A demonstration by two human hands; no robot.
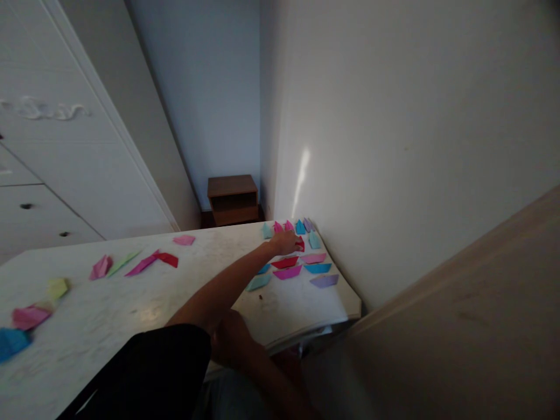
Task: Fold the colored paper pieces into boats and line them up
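My left hand (285,242) reaches over the table's far right corner, its fingers closed on a small red folded-paper piece (300,244). Around it lie paper boats: a red boat (285,263), a pink boat (313,258), a magenta boat (287,272), a blue boat (318,268) and a lilac boat (324,281). Behind the hand is a row of small upright folded papers, among them a blue one (300,227). A pale teal boat (259,283) sits beside my left forearm. My right hand (231,338) is below that forearm at the near table edge, dark, its fingers hidden.
The white table (175,297) carries more folded papers leftward: a red one (168,259), a magenta one (143,263), a pink one (101,267) and a blue one (13,343). A wall (394,146) borders the right side. A brown nightstand (233,195) stands beyond; a white cabinet (87,163) is left.
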